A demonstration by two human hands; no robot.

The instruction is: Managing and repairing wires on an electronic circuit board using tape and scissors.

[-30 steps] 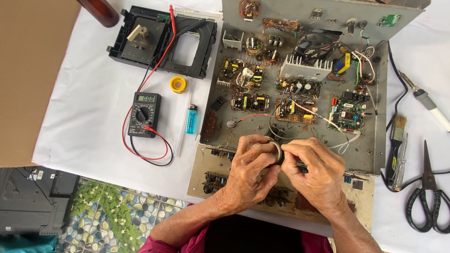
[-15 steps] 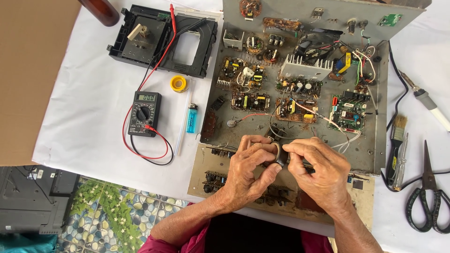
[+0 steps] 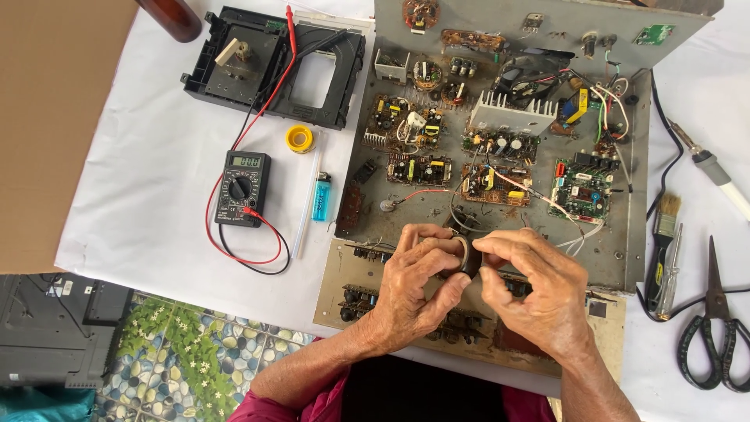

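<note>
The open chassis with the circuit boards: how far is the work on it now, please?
Done: the grey chassis lies open, boards exposed, with the multimeter and soldering iron laid out beside it. In hand: the left hand and right hand together hold a small dark roll, probably tape, over the front edge. Left: loose wires still cross the boards; the chassis remains uncovered.

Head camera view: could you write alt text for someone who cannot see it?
Two bare hands, left hand and right hand, pinch a small dark roll of tape over an opened grey metal chassis crowded with circuit boards. On the white cloth lie a black multimeter, a blue lighter and black-handled scissors.
</note>
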